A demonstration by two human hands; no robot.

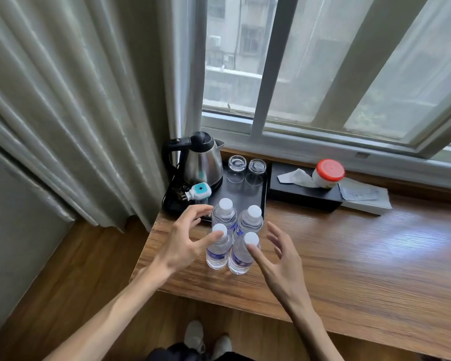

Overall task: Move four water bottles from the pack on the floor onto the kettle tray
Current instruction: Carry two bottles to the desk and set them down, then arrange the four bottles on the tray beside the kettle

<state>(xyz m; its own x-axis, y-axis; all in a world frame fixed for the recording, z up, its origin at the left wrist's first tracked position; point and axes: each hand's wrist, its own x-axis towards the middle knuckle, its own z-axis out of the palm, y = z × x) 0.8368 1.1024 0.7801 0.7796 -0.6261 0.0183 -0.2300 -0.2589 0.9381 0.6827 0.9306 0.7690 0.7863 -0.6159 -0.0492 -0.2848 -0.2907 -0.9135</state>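
Two open hands, left hand [185, 243], right hand [279, 259], flanking four bottles [232, 238]

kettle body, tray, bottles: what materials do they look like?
Kettle: likely polished stainless steel, given its mirror-like reflections, with a black, probably plastic, handle.
Tray: black and matte, probably plastic; hard to tell.
Bottles: clear thin plastic, see-through, with white caps.

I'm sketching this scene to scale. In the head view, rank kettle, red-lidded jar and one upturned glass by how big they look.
1. kettle
2. red-lidded jar
3. upturned glass
All three sit similarly far from the camera, so nearness hardly skews this.
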